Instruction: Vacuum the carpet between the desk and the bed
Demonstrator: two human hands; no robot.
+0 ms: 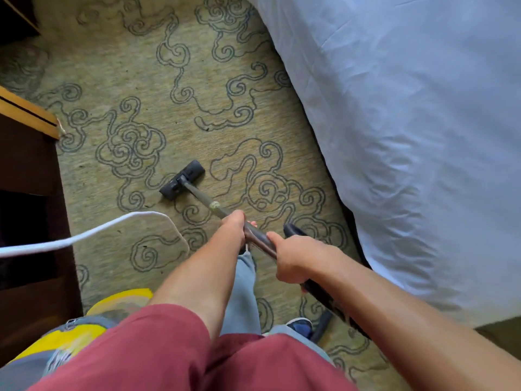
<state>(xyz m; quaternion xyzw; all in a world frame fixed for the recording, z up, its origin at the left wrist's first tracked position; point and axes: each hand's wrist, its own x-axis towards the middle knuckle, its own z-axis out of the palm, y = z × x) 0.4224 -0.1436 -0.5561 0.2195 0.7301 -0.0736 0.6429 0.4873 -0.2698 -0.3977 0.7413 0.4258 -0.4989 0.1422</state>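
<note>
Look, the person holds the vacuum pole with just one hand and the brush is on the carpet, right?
Not quite. The head view shows both hands on the vacuum pole: the left hand further down, the right hand higher. The brush is on the carpet.

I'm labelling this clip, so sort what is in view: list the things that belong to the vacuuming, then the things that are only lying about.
In the job:
- vacuum head on the carpet
- wand, gripped by left hand and right hand
- white cord
- desk and bed, bounding the strip

Only lying about:
- yellow object, lower left
</note>
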